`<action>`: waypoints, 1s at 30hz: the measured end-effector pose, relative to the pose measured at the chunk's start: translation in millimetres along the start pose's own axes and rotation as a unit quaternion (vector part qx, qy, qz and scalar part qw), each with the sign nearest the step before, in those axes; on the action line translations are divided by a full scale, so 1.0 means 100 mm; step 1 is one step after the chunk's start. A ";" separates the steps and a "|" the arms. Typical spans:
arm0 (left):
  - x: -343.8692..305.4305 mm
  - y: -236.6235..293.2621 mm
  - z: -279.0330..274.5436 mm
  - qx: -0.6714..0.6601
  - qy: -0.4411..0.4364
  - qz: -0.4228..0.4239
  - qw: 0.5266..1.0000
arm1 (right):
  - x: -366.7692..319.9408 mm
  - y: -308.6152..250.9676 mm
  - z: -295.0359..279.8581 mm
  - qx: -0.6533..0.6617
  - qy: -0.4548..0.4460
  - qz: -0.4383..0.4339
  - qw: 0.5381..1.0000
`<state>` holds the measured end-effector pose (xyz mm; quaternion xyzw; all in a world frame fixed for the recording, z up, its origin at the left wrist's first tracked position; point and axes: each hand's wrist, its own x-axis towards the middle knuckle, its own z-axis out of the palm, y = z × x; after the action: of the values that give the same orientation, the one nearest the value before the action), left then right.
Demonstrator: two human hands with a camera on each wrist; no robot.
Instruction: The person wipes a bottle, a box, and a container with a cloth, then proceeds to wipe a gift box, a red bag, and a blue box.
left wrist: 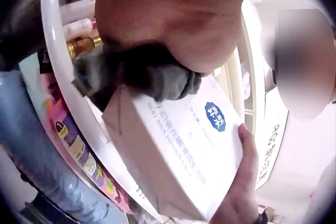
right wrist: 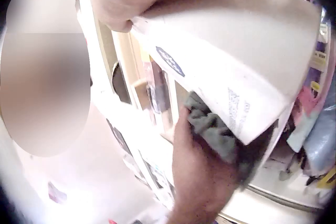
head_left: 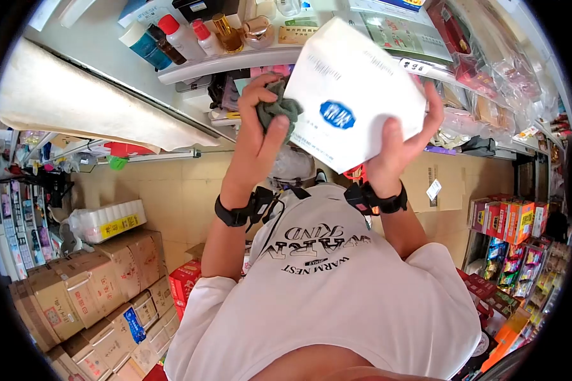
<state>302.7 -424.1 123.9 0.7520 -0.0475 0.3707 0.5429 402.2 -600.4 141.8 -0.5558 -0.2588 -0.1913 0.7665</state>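
The right hand [head_left: 391, 157] is gripping the box [head_left: 353, 79] while the left hand [head_left: 255, 140] is clutching the cloth [head_left: 278, 109] beside it, light pressure probably best avoiding dents.

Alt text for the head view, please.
The right hand grips a white box with a blue logo, while the left hand holds a crumpled grey-green cloth at its opposite edge. Bottles stand on a shelf beyond; cardboard boxes are stacked at lower left.
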 end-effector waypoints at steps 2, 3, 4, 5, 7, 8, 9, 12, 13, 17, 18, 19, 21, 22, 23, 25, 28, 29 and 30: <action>-0.08 -0.04 -0.05 0.009 -0.042 0.005 0.999 | 0.11 -0.16 0.04 0.045 0.026 0.070 0.996; -0.09 -0.05 -0.02 0.006 -0.024 0.037 0.999 | 0.15 -0.20 0.05 0.091 0.052 0.143 0.984; -0.11 -0.07 0.01 0.002 -0.006 0.068 0.998 | 0.16 -0.21 0.05 0.089 0.051 0.139 0.985; -0.13 -0.10 0.05 -0.046 0.023 0.058 0.997 | 0.19 -0.20 0.06 0.123 0.057 0.162 0.977; -0.10 -0.08 0.08 -0.045 0.037 0.067 0.996 | 0.20 -0.13 0.08 0.161 0.065 0.185 0.967; -0.09 -0.06 0.08 -0.040 0.051 0.071 0.995 | 0.18 -0.12 0.07 0.162 0.065 0.183 0.968; -0.09 -0.01 0.04 -0.051 0.053 0.049 0.996 | 0.18 -0.11 0.07 0.174 0.044 0.177 0.968; -0.13 0.02 -0.07 0.018 0.038 0.103 0.994 | 0.23 -0.11 0.05 0.193 -0.029 0.186 0.963; -0.13 0.04 -0.03 0.011 0.065 0.105 0.992 | 0.19 -0.06 -0.01 0.240 -0.047 0.224 0.943; -0.14 -0.06 -0.05 0.002 0.159 0.093 0.983 | 0.09 -0.23 -0.04 0.056 -0.223 0.426 0.875; -0.14 -0.07 -0.10 0.000 0.157 0.095 0.983 | 0.09 -0.32 0.03 0.040 -0.245 0.410 0.878; -0.17 -0.08 -0.17 0.019 0.150 0.058 0.987 | 0.06 -0.26 0.02 0.045 -0.238 0.398 0.885; -0.20 -0.07 -0.18 -0.006 0.183 0.017 0.983 | 0.05 -0.13 -0.01 0.070 -0.195 0.396 0.894; -0.22 -0.05 -0.18 -0.007 0.184 0.018 0.983 | 0.10 -0.09 -0.03 0.091 -0.157 0.407 0.895; -0.25 -0.02 -0.20 -0.009 0.217 0.003 0.976 | 0.19 -0.11 0.00 0.099 -0.122 0.410 0.898; -0.30 -0.02 -0.24 -0.008 0.270 -0.002 0.963 | 0.45 -0.08 0.00 0.066 -0.105 0.383 0.915; -0.42 -0.11 -0.33 -0.023 0.312 -0.029 0.949 | 0.90 -0.01 0.02 0.078 -0.145 0.384 0.909; -0.44 -0.09 -0.34 -0.024 0.313 -0.029 0.949 | 0.97 0.05 0.08 0.111 -0.142 0.368 0.912; -0.44 -0.07 -0.35 -0.040 0.318 -0.040 0.946 | 1.05 0.07 0.13 0.131 -0.164 0.369 0.905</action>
<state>256.3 -406.3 96.2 0.5742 0.1433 0.5663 0.5737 487.5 -586.9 204.0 -0.5299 -0.1804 0.2347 0.7947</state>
